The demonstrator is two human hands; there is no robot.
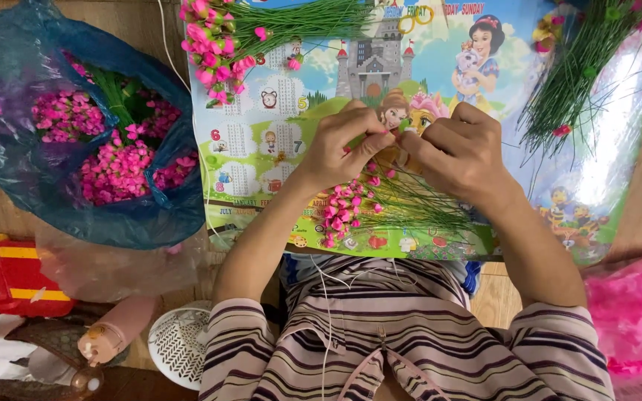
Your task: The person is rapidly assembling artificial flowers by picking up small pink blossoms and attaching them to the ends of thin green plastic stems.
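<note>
While both hands, the left hand (339, 145) and the right hand (458, 148), pinch with closed fingers a small pink bud on a thin green stem (371, 180) above the colourful poster (261, 141), the bud may slip off if squeezed unevenly.

Under left hand (343, 145) and right hand (458, 148): pink buds on thin green stems (380, 202), over bright cartoon poster (261, 148), mostly green and sky-blue. Left of left hand: translucent blue bag (9, 89) holding magenta blossoms (117, 167). Below hands: pink-and-dark striped shirt (410, 349). Far lower left: red box (9, 278) with yellow bands.
</note>
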